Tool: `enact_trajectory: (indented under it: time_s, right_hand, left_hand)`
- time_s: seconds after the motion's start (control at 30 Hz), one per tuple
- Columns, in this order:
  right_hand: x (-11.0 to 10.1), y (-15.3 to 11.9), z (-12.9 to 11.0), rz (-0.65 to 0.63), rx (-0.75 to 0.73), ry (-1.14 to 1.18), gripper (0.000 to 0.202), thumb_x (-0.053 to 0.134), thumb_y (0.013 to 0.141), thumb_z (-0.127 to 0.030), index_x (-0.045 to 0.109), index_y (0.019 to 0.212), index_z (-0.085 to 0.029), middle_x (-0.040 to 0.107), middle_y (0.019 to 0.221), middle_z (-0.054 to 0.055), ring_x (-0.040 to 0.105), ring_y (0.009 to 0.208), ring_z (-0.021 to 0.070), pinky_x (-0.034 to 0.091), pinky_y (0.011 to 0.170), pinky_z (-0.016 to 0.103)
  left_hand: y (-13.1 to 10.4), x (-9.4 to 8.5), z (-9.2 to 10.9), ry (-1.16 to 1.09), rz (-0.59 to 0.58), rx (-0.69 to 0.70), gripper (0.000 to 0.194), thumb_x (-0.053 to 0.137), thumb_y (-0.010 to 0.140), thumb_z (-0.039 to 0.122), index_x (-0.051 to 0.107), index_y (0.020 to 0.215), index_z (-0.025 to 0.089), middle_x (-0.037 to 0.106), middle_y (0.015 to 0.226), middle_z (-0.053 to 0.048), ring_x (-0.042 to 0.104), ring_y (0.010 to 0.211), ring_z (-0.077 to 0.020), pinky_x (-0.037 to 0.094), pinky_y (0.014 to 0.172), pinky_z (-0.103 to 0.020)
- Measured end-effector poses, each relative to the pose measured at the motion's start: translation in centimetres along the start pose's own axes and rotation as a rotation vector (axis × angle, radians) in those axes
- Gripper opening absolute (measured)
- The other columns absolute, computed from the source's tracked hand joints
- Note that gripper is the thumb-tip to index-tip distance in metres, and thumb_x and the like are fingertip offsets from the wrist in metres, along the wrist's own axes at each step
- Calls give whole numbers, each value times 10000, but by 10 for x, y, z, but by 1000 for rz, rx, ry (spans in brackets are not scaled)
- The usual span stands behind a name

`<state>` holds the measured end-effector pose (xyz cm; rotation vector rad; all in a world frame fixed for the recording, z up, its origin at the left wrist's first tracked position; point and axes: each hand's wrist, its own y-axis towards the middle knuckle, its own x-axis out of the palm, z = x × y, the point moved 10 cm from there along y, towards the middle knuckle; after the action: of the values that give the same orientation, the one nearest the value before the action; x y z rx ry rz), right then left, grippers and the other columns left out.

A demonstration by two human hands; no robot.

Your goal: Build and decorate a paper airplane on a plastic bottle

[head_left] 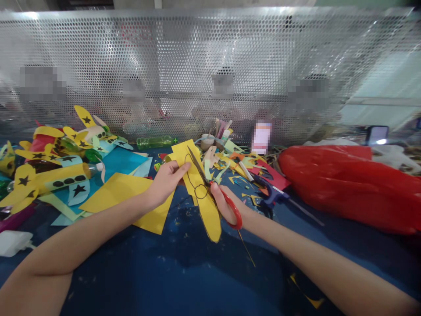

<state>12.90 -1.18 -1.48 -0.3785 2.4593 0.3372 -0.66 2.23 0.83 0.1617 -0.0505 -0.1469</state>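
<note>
Pinched in my left hand [169, 177] is a piece of yellow paper [210, 219] with a black outline drawn on it. The outline shows a long rounded shape with a small circle in its middle, and the lower lobe is cut free along its edge. My right hand [225, 202] grips red-handled scissors [237, 215], whose blades lie along the paper's right side, pointing up and away. A thin yellow strip [246, 248] hangs below the scissors. Under my left forearm lie yellow sheets [121, 193] on the blue table.
Paper-and-bottle planes [62, 179] with black stars crowd the left. A green bottle [154, 141], cups of sticks [208, 141] and paper scraps lie at the back. A blue glue gun [272, 193] and a red plastic bag [342, 188] are on the right, before a perforated metal screen [184, 52].
</note>
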Motion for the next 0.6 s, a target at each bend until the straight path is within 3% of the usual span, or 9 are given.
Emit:
enact_trajectory:
  time_s: [0.3,0.6]
  right_hand:
    - [-2,1,0,38,2,-34,711,92,792,-872,317,588,-229,333,530,-21,307,506,115,287,473,279]
    - [-2,1,0,34,23,-11,707,117,790,-872,331,600,-226,328,562,-19,311,519,116,284,481,283]
  left_hand:
    - [-2,10,-7,-127,-70,-55,313,712,772,467,590,718,184,722,834,-36,687,783,-208,545,763,-340]
    - [0,8,-13,-184,-51,-74,308,748,750,451,597,705,186,708,771,-21,663,737,-176,523,725,-303]
